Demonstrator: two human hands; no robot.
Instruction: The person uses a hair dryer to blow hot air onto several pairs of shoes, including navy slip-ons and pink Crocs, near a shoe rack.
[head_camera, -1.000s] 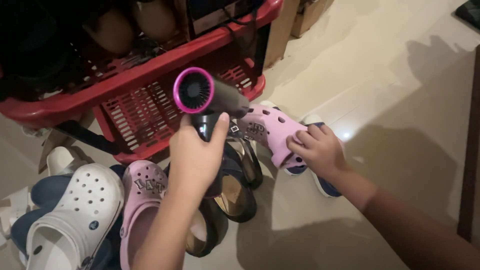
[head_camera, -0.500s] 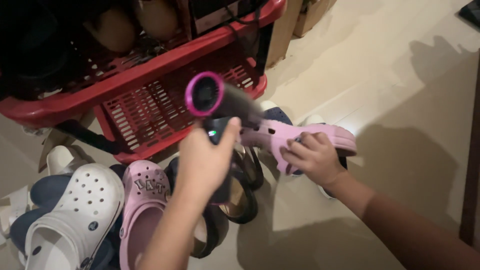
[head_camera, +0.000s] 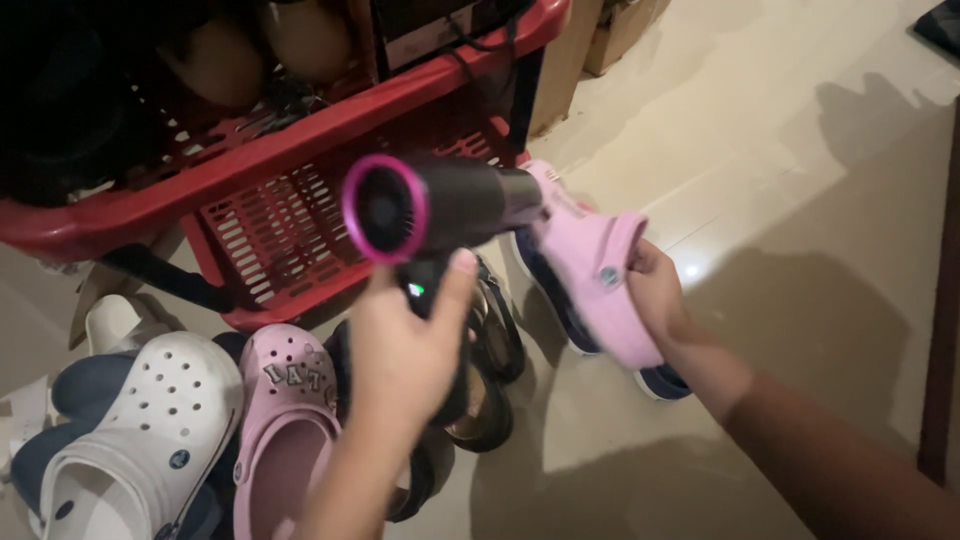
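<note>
The left hand (head_camera: 405, 350) aims a hair dryer (head_camera: 440, 205) at the pink clog (head_camera: 590, 265) held by the right hand (head_camera: 660, 300).

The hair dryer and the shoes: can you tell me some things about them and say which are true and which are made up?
1. The left hand holds a hair dryer with a pink ring at its back. True.
2. The right hand holds a white clog. False: it holds a pink clog; the white clog lies on the floor.
3. The dryer's nozzle points toward the held pink clog. True.
4. The shoe rack behind the dryer is blue. False: it is red.
5. Another pink clog lies on the floor beside the white one. True.
6. A small green light glows on the dryer's handle. True.
</note>
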